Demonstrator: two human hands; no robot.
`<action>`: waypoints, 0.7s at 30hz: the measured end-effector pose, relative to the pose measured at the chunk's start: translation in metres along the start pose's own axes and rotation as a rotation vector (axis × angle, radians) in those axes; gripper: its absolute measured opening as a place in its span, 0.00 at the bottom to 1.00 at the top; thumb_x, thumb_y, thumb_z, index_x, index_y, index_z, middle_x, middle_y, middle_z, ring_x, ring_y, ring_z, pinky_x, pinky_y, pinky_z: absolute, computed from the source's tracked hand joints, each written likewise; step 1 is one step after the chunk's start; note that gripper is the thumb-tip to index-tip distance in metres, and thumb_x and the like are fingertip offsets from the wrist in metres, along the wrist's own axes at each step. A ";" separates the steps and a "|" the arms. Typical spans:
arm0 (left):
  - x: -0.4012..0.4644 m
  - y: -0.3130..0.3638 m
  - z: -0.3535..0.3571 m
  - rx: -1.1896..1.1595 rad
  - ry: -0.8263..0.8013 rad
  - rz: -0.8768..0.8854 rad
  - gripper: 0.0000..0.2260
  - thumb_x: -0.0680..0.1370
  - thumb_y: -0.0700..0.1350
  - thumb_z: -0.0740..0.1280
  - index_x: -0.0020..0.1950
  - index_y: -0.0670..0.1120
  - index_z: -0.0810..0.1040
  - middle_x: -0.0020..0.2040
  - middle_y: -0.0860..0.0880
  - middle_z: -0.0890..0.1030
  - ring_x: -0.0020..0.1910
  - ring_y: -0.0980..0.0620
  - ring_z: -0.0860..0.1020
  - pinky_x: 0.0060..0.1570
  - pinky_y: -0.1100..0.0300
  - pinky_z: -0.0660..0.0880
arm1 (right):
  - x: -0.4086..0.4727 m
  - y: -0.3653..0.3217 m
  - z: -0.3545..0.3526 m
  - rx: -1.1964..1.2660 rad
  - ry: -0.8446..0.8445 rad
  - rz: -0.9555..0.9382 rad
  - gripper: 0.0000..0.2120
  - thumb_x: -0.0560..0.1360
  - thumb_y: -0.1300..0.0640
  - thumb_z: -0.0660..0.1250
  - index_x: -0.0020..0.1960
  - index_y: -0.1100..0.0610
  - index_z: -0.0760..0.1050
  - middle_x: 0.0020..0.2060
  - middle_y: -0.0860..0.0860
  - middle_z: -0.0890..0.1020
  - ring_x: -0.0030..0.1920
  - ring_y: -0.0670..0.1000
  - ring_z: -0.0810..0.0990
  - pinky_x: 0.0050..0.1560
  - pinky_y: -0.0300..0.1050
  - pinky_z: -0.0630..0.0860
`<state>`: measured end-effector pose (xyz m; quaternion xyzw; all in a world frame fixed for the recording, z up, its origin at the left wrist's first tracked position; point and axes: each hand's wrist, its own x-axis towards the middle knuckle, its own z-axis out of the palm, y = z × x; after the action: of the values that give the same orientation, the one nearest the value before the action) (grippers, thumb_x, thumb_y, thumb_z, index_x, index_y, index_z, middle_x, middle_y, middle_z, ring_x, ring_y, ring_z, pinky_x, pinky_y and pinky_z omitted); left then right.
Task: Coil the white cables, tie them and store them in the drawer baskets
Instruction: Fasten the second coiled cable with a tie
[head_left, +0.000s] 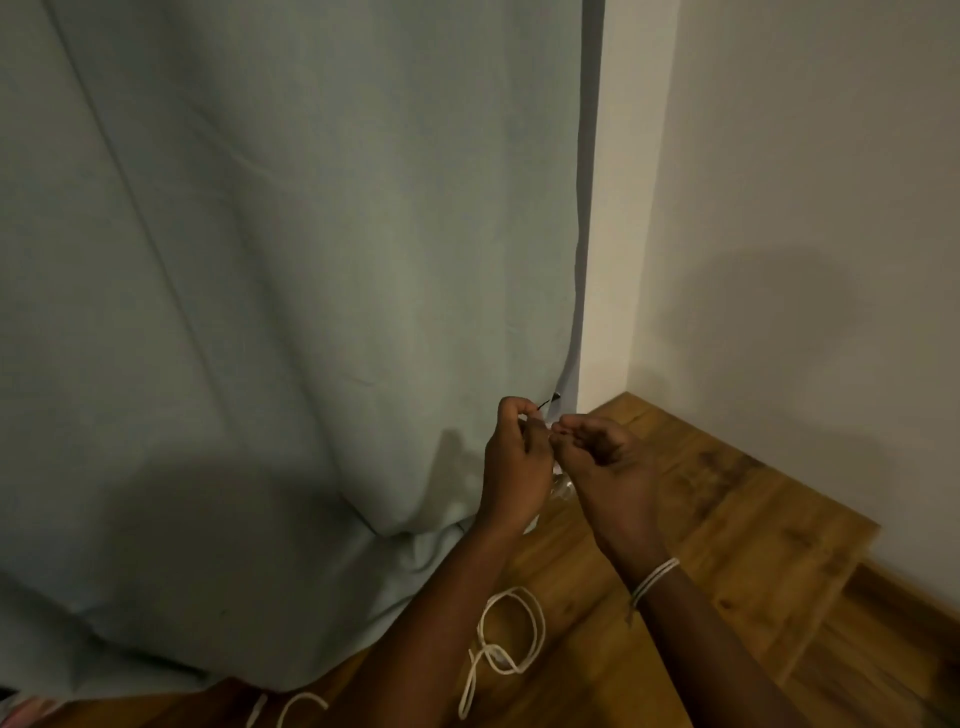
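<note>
- Both hands are raised side by side, near the lower right edge of a pale grey-green fabric curtain.
- The left hand is curled; a thin dark twist tie is pinched at its fingertips, with the free end pointing up and right toward the curtain edge.
- The right hand is seen palm up, fingers curled inward and fingertips brought to the left hand's; a small white item is seen between the two hands, too blurred to identify, so what the right fingers hold cannot be told.
- A loosely looped thin white cable lies on the brown wooden plank floor, below and between the forearms, near the viewer.
- Another piece of white cable is seen at the bottom edge, left of the first.
- A white string bracelet is worn on the right wrist.
- A plain white wall stands to the right, meeting the floor at the far corner.
</note>
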<state>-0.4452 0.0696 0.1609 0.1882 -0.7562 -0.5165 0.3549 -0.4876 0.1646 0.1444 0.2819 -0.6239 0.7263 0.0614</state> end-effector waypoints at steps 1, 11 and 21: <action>0.001 0.002 0.001 0.025 0.000 0.014 0.03 0.83 0.44 0.57 0.53 0.49 0.70 0.43 0.50 0.76 0.38 0.57 0.76 0.31 0.69 0.72 | 0.001 0.001 -0.002 0.054 -0.015 0.050 0.10 0.75 0.65 0.71 0.56 0.59 0.83 0.46 0.52 0.86 0.49 0.49 0.85 0.51 0.45 0.83; -0.005 0.023 0.006 -0.101 -0.053 0.183 0.04 0.83 0.44 0.60 0.56 0.47 0.73 0.48 0.56 0.78 0.46 0.69 0.77 0.40 0.75 0.74 | 0.018 -0.021 -0.020 0.326 -0.010 0.208 0.08 0.74 0.65 0.72 0.53 0.60 0.82 0.46 0.58 0.87 0.50 0.56 0.86 0.52 0.51 0.83; -0.002 0.030 0.011 -0.146 0.017 0.212 0.05 0.81 0.45 0.65 0.54 0.49 0.78 0.49 0.55 0.82 0.49 0.60 0.80 0.48 0.68 0.78 | 0.019 -0.031 -0.026 0.181 0.012 0.068 0.09 0.75 0.60 0.72 0.54 0.58 0.84 0.46 0.52 0.87 0.49 0.51 0.86 0.51 0.45 0.82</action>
<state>-0.4492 0.0895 0.1855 0.0852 -0.7293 -0.5281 0.4266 -0.4984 0.1911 0.1789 0.2608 -0.5646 0.7829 0.0147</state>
